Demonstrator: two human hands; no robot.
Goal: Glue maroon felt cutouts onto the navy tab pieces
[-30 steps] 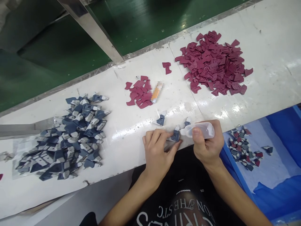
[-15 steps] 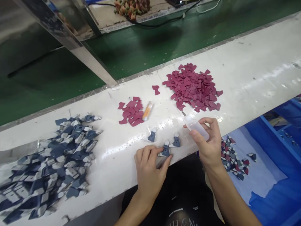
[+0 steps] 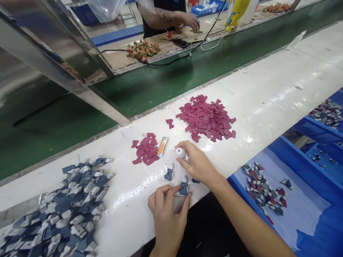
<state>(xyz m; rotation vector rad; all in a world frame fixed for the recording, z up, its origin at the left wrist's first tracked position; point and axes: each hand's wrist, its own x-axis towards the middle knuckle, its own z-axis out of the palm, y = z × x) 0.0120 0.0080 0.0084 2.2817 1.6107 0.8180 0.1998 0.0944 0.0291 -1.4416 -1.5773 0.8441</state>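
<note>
My left hand [image 3: 168, 212] rests at the table's near edge, thumb and forefinger closed on a small blue-and-white piece [image 3: 183, 189]. Just beyond it, my right hand [image 3: 199, 164] is closed around a squeeze bottle [image 3: 180, 152] whose white round top faces up toward me; most of its body is hidden. A second blue-and-white piece [image 3: 168, 174] lies on the table to the left of the bottle. Partly under my right hand is a third blue-and-white piece [image 3: 195, 181].
A large heap of maroon flat pieces [image 3: 206, 117], a smaller maroon pile [image 3: 145, 149] and an orange-and-white packet [image 3: 162, 146] lie beyond. Blue-and-white pieces [image 3: 64, 210] fill the left. Blue bins [image 3: 284, 142] stand at right. Across the green belt, a co-worker's hand [image 3: 191, 22] handles something small.
My right hand has moved left, and the bottle has gone from tilted, tip away, to top up. The left hand still holds its piece. The view has tipped up, showing a co-worker.
</note>
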